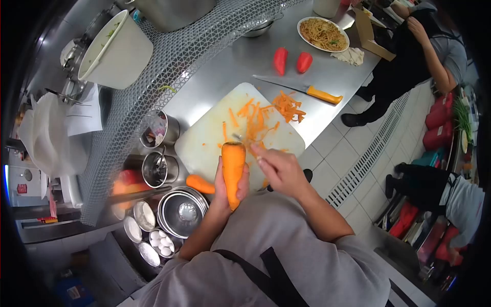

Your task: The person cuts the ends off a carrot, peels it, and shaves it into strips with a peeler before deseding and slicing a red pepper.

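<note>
My left hand (221, 188) is wrapped round a large carrot (233, 166), thick end up, over the near edge of the white cutting board (197, 140). Just right of the carrot, my right hand (279, 169) has its fingers closed on a small tool, probably a peeler (237, 137), blurred and mostly hidden. Orange peelings (258, 120) lie scattered on the board, with a heap (289, 106) on the steel table at its far right. A second carrot (200, 183) rests by the board's near left edge. Behind the board lies a yellow-handled knife (325, 94).
Two red pieces (280, 61) and a plate of noodles (323, 35) stand farther back. Steel containers (159, 169) and stacked bowls (182, 211) are on the left, beneath a mesh-covered shelf (169, 56). One person (404, 56) stands beyond the table's right end, another (434, 187) farther right.
</note>
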### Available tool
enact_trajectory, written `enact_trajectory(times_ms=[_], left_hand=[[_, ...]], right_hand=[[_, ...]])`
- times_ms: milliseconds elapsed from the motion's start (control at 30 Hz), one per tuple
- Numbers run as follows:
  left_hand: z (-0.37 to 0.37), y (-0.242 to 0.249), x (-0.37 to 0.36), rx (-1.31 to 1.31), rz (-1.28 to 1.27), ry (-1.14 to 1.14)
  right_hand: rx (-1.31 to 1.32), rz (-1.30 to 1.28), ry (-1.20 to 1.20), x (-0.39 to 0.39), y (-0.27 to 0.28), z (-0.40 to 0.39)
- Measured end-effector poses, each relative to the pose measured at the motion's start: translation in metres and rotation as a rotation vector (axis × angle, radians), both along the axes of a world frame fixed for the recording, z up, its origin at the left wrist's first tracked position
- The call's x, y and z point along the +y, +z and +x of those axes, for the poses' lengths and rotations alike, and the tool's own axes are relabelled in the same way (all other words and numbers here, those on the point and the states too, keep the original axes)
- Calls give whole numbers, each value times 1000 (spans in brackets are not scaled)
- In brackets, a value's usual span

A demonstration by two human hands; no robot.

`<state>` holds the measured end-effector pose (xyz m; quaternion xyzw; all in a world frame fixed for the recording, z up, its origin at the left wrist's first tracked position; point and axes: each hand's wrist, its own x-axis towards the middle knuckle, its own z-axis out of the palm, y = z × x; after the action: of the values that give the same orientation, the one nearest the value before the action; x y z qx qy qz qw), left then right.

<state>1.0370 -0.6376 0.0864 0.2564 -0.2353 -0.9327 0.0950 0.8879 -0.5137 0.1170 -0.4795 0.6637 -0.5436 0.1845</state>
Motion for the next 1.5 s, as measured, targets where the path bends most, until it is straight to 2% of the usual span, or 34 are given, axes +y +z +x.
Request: enact_trajectory(times_ms=[33, 67, 133, 167, 233, 267, 333, 367, 400, 467, 533, 567, 633, 667, 733, 833, 900, 933, 1033, 1067, 1133, 1167, 1200, 1233, 1267, 1333, 1367, 1400, 1433, 1500], left_hand=[[-4, -1, -5, 9, -13, -8], [-5, -3, -6, 41, 82, 1], [3, -8, 3, 66, 192, 12], [5, -9, 3, 88, 109, 22], [5, -21, -3, 113, 25, 38], [11, -38, -4, 80, -59, 15], [2, -33, -9, 61, -157, -21], [-6, -29, -5, -130, -262, 50], [-11, -24, -1, -325, -363, 122], [-10, -29, -6, -287, -362, 102], [-7, -29, -11, -252, -362, 80], [-5, -26, -13, -225, -283, 76], [-3, -22, -13, -199, -205, 72], [-2, -21, -13, -222, -209, 47], [-2, -17, -12, -248, -212, 22], [3, -15, -9, -275, -242, -21], [6, -14, -10, -230, -312, -36], [9, -14, -12, -226, -318, -44], [14, -15, -8, -204, -309, -56], [10, -12, -7, -297, -294, -27], [5, -12, -6, -385, -280, 5], [5, -13, -5, -406, -355, 7], [4, -15, -4, -425, -429, 9], [8, -19, -5, -422, -425, 15], [17, -25, -8, -363, -466, -44], [24, -22, -12, -304, -513, -125], [20, -15, -11, -283, -386, -97], [18, -12, -10, -269, -256, -66], [22, -12, -9, -283, -250, -65], [17, -14, -13, -206, -3, -30]], right_hand=[[91, -31, 64, -3, 7, -2], [97, -36, 57, -9, -9, -9], [118, 177, 23, -15, -58, -21], [123, 175, 19, -14, -58, -22], [-96, 102, -123, -12, -56, -21], [-108, 111, -114, -9, -53, -15], [-114, 112, -92, -10, -38, -13], [-112, 111, -94, -10, -37, -13], [-72, 78, -104, -9, -37, -12], [-32, 44, -113, -9, -36, -11], [170, -112, -104, -10, -36, -8], [169, -110, -105, -7, -32, -6], [315, 155, 12, 1, -22, 5], [315, 154, 11, 3, -22, 10], [505, 207, 116, 6, -22, 19], [417, 95, -11, -1, -53, 3], [382, 112, -60, -16, -94, -31], [349, 124, -124, -23, -96, -42], [287, 91, -14, -10, -64, -17], [280, 92, -10, -5, -46, 1], [370, 284, 161, 2, -17, 24], [370, 285, 162, 0, -31, 21], [384, 247, 61, -4, -60, 14], [402, 209, -34, -7, -84, 4], [407, 208, -29, -11, -101, -14], [206, 352, -171, -16, -112, -44], [218, 348, -170, -14, -105, -46], [133, 277, -97, -11, -71, -36], [31, 212, -26, -7, -47, -18], [94, 174, 32, -4, -26, 9]])
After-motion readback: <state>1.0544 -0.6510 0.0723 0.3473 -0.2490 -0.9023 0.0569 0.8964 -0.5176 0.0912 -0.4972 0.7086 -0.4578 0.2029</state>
